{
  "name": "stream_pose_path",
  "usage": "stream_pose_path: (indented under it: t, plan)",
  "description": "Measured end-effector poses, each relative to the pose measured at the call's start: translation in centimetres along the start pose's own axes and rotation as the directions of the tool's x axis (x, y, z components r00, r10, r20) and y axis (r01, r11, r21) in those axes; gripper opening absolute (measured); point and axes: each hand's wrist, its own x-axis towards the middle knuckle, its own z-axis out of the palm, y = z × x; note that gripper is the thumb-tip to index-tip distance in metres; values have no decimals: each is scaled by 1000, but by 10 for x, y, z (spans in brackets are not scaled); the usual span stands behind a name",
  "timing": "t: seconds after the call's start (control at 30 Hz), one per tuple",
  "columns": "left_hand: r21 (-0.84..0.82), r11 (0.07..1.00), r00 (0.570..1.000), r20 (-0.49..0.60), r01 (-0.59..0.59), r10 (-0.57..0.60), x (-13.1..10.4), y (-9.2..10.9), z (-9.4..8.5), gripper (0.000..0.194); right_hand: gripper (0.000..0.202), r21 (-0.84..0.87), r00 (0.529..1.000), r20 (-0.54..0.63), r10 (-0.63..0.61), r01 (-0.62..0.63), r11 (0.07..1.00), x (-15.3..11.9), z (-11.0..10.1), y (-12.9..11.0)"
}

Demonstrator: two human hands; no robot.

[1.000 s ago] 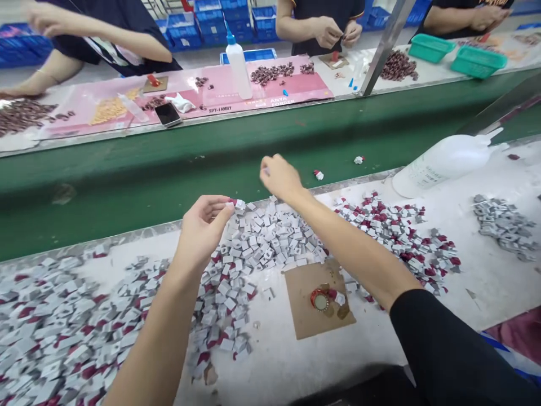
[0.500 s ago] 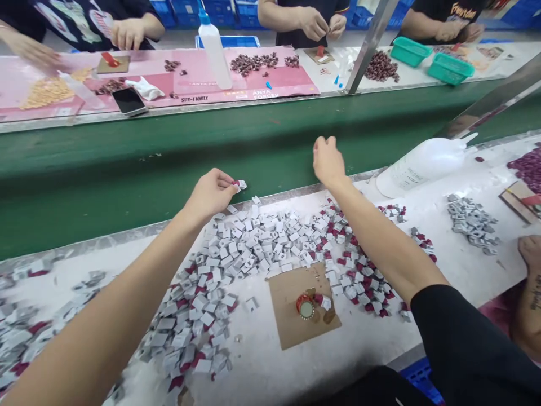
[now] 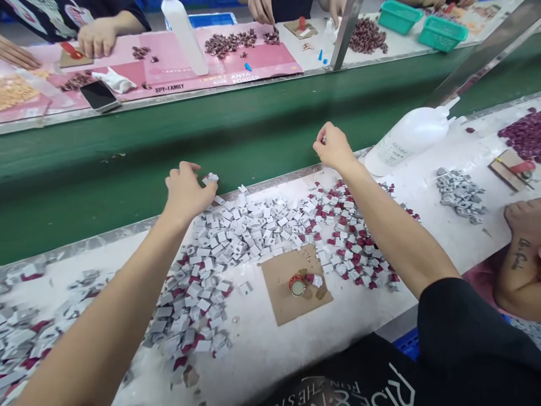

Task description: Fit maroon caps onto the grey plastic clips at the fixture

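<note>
White pieces (image 3: 253, 225) lie heaped; left hand (image 3: 186, 189) spread beside one, right hand (image 3: 335, 145) curled, grip unclear; bottle (image 3: 408, 138) contents hidden.

The left arm (image 3: 120, 290) stretches up from the lower left, the left hand (image 3: 188, 186) loosely spread; the right hand (image 3: 333, 145) curls inward, right of upper center.

Factory workshop, green belt (image 3: 274, 129), heaped small parts (image 3: 249, 231)

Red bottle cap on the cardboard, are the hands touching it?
Apart. In the head view, the red bottle cap lies on the cardboard, while the left hand and right hand are farther off, by the green belt.
</note>
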Motion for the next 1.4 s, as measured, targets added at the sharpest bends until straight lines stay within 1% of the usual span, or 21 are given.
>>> stream_pose_path:
  t: [0.07,0.1,0.17,0.27,0.33,0.43,0.53,0.63,0.7,0.77,0.83,0.9,1.0,1.07,1.13,1.17,1.2,1.23,1.27,1.33,1.4]
  plan:
    - [99,994,997,-64,37,-30,-12,6,1,46,17,20,993,-36,-109,110,994,-41,-23,0]
    - [158,986,996,-81,51,-38,-20,9,2,47,16,22,987,-23,-159,160,987,-66,-34,2]
    - [249,968,998,-57,-2,17,-39,16,5,45,17,-15,981,28,-192,192,981,-118,-51,11]
    - [281,949,989,14,-144,146,-74,24,11,42,14,-100,996,60,-65,71,992,-183,-62,32]
    - [267,930,967,71,-254,244,-97,31,18,41,11,-148,1000,24,-11,15,989,-209,-61,47]
    - [243,884,916,153,-399,372,-126,43,33,33,7,-157,998,-42,-39,31,987,-226,-57,62]
    - [230,847,874,215,-479,436,-146,53,54,26,10,-88,992,-94,-88,79,993,-229,-57,65]
    - [236,817,845,255,-526,470,-155,57,76,27,20,-24,983,-147,-109,106,994,-233,-62,59]
    - [252,802,836,263,-542,482,-156,58,89,28,27,0,977,-169,-127,129,992,-239,-66,52]
    - [272,794,835,268,-543,480,-154,59,99,25,28,55,974,-176,-142,154,987,-246,-69,43]
    - [290,801,847,269,-524,457,-151,61,105,20,21,179,976,-188,-113,147,973,-256,-70,34]
    - [297,815,863,265,-497,429,-148,62,108,16,22,376,985,-170,-25,89,922,-266,-67,25]
    - [249,855,883,253,-455,396,-148,66,106,8,25,665,996,-28,81,-41,746,-279,-60,15]
    - [96,914,896,258,-395,360,-154,70,99,6,19,759,995,56,78,-93,644,-286,-55,8]
    - [-203,952,902,322,-231,288,-164,76,90,9,14,789,997,48,62,-76,609,-292,-52,0]
    - [-363,926,890,380,-109,253,-170,80,85,10,14,789,998,17,56,-48,612,-296,-51,-4]
    - [-491,871,868,438,14,232,-176,85,81,11,14,783,999,-22,49,-13,622,-299,-50,-9]
    - [-574,811,846,484,113,225,-182,89,79,13,15,774,997,-63,39,24,633,-302,-50,-13]
    - [-621,765,831,509,173,225,-187,93,77,15,16,765,995,-93,24,56,641,-306,-49,-16]
    - [-657,728,839,496,194,224,-195,97,77,17,17,753,994,-111,-18,96,651,-311,-49,-21]
    - [-665,726,868,452,174,206,-200,98,80,15,17,746,994,-86,-60,104,657,-315,-49,-21]
